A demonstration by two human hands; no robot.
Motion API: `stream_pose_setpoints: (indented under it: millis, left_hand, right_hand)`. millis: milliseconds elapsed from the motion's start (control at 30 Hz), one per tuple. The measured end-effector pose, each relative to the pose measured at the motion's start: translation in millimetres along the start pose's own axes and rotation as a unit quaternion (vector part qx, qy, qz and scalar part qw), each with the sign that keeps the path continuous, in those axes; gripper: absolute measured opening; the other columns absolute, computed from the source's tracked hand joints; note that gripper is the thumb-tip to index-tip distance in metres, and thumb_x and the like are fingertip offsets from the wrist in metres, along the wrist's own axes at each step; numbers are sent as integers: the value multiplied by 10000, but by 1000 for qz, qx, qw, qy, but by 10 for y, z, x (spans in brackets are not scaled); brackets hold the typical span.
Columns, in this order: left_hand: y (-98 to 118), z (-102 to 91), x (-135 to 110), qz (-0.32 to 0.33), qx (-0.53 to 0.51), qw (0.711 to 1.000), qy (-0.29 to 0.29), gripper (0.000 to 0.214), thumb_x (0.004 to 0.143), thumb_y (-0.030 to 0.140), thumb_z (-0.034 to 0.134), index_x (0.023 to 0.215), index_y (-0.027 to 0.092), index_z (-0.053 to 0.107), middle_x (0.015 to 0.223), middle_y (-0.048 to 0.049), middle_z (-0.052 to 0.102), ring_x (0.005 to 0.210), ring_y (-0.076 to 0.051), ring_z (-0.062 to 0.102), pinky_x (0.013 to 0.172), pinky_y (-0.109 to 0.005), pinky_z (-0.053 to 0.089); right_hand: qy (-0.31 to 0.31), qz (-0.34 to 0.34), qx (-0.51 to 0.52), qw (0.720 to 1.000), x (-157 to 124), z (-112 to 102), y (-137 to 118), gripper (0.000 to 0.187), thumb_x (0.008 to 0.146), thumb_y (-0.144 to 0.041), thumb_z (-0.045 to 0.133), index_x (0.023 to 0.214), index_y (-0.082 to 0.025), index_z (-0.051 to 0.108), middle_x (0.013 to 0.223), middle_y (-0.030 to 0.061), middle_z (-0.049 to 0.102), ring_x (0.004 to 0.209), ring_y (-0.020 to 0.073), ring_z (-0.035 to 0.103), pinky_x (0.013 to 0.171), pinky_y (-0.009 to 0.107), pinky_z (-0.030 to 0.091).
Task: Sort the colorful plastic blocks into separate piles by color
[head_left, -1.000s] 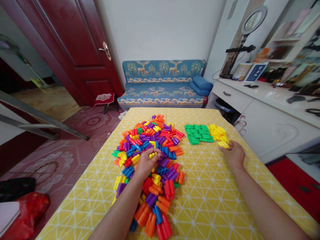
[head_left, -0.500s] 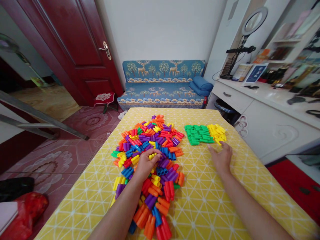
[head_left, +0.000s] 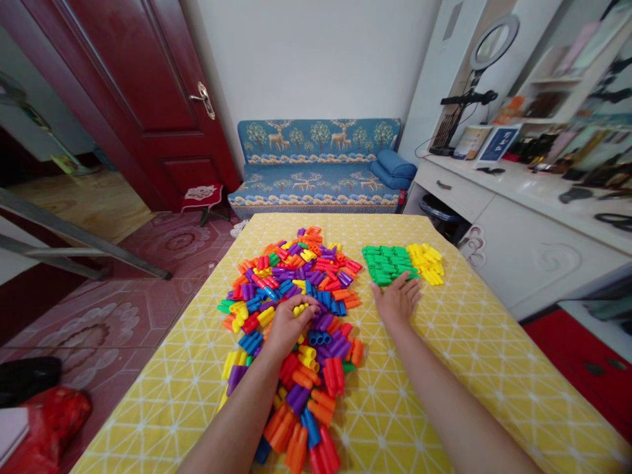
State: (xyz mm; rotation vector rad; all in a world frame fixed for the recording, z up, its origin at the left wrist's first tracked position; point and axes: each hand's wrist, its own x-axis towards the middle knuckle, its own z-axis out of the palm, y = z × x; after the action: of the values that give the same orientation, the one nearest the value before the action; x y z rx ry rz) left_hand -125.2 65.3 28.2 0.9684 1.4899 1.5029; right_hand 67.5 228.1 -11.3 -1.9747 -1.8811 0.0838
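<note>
Over the middle of a mixed heap of coloured plastic tube pieces (head_left: 296,273), my left hand (head_left: 289,322) has its fingers closed on a yellow piece (head_left: 300,308). Part of that piece is hidden by the fingers. My right hand (head_left: 397,304) is open, fingers spread, and nothing shows in it. It is just at the near edge of a neat block of green tube pieces (head_left: 388,262); whether it touches them I cannot tell. A smaller group of yellow tube pieces (head_left: 427,260) lies against the green block's right side.
Everything lies on a table with a yellow patterned cloth (head_left: 395,388). Beyond its far edge stands a blue sofa (head_left: 316,178). A white dresser (head_left: 523,224) is on the right, and a small red stool (head_left: 202,194) is on the left by the door.
My right hand has moved left, from below the yellow group to the near edge of the green block. My left hand keeps its place over the heap with the yellow piece.
</note>
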Motion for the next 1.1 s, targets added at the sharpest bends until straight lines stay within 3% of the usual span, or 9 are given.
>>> stream_pose_setpoints:
  millis: [333,1100]
  left_hand:
    - [7,7,-14,-2,-2,1000,6,275,705,381,717,825,137,673,725,-39,684,599,-125,571,482,-187,427]
    - [0,-1,-23,-8,-6,1000,-5,246,736,373,709,829,148,671,752,-37,687,627,-120,571,501,-177,430]
  right_hand:
    - [9,12,-2,1000,64,58,-101,859,898,-448,428,1458,104,83,1477,406,162,1416,437,135,1094,584,170]
    - [7,48,16,999,522,261,-398,881,883,-449,461,1471,81,75,1498,381,143,1427,413,119,1115,567,148]
